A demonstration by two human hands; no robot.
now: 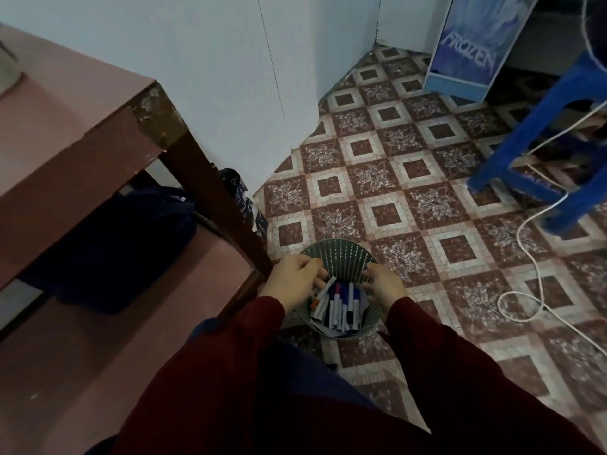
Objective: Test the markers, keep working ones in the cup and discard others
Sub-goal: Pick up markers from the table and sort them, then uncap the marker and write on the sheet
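Both hands are down over a green perforated wastebasket (pixel 341 249) standing on the patterned tile floor (pixel 387 215), so this looks like the discard step. A heap of markers (pixel 341 305), white barrels with dark, blue and red caps, lies in the basket just below and between the fingers.

The left hand (pixel 295 279) has its fingers (pixel 317 274) curled over the near-left rim. One white marker (pixel 323 292) with an orange end leans up to their tips, but I cannot tell whether they pinch it or merely touch it. The right hand (pixel 382 287) hovers over the right rim with its fingers loosely apart and nothing between them.

The cup for working markers is not in view. The worktop (pixel 65 119) rises up and to the left of the left fingers. A white cable (pixel 532 251) trails over the floor well to the right of the right fingers.

If that leaning marker is a dud, the next move is probably to part the left fingers and let it fall onto the heap. Both hands would then lift clear of the rim without tipping the light basket and go back to the worktop for the next marker to test.
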